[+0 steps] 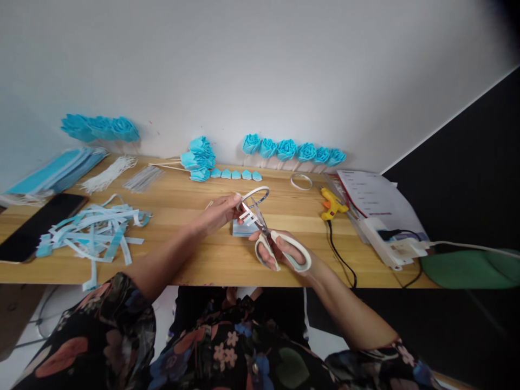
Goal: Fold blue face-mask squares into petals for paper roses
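A thin ring-shaped roll of white tape (266, 190) is pinched in the fingers of my left hand (224, 211). Short white strips (247, 216) stick out near those fingers. My right hand (280, 250) has its fingers through the handles of cream-handled scissors (298, 253). The scissor blades are parted and point up at the tape and strips; whether they touch is too small to tell. Below both hands, a stack of light blue squares (241, 228) lies on the wooden table, partly covered by them.
Blue flowers on sticks (286, 150) line the wall, with more flowers (199, 158) lying left. Folded blue pieces (236, 174) sit in a row. A second tape ring (301, 181), yellow glue gun (333, 204) and power strip (388, 244) lie right; cut strips (97, 227) and a phone (44, 225) left.
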Motion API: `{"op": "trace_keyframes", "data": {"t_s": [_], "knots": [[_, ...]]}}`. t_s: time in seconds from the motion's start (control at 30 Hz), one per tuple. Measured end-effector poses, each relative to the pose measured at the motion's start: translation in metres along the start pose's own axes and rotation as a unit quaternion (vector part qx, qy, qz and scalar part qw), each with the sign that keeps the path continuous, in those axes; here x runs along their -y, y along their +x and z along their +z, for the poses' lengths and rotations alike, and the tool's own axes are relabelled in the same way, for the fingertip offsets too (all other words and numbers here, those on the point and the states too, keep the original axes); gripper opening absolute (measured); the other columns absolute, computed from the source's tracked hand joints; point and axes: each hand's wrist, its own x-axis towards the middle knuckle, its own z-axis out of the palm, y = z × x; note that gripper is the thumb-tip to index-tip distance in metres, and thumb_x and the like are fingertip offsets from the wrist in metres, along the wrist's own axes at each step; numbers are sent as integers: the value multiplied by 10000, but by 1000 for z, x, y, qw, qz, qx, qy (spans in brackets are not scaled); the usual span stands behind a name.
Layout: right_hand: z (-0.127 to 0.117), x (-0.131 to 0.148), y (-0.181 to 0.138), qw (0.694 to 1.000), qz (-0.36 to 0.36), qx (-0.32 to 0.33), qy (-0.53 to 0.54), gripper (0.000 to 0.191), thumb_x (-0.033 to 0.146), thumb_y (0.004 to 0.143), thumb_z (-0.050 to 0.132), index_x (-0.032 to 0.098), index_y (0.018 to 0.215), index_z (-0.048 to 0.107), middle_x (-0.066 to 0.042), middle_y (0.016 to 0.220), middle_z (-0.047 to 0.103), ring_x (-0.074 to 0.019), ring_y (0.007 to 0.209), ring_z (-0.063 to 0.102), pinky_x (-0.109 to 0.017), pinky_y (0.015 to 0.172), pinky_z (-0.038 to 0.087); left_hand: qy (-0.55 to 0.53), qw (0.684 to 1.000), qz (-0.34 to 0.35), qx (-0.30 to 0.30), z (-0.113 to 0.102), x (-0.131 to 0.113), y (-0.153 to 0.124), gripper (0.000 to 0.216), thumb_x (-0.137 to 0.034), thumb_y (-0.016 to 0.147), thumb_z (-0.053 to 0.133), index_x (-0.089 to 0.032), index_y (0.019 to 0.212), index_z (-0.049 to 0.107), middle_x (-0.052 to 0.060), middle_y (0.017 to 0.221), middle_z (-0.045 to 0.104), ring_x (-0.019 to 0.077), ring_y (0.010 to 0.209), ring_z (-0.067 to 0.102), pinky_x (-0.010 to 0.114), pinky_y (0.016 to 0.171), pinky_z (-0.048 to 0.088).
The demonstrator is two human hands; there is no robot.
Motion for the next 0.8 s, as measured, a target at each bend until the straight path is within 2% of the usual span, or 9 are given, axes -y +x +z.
{"op": "trace_keyframes", "data": {"t_s": [0.3,0.6,0.8], "knots": [[0,3,8,1000,-6,0,8,502,589,923,578,135,1129,638,-2,737,573,-81,502,470,-225,456,371,-5,999,-2,37,-3,4,-2,481,-572,766,775,-104,797,673,59,746,643,149,677,614,294,695,502],[4,5,12,1000,-7,-19,12,519,598,917,585,127,1122,659,37,625,515,-73,447,424,-209,404,340,-3,999,0,48,-5,5,-2,477,-565,784,766,-96,818,688,71,778,658,155,715,622,304,733,498],[2,2,11,1000,-17,-12,20,507,594,928,571,137,1129,658,29,650,527,-68,451,423,-210,418,327,-2,998,2,60,-4,6,-2,466,-552,782,775,-97,843,697,70,794,653,149,722,619,293,725,493]]}}
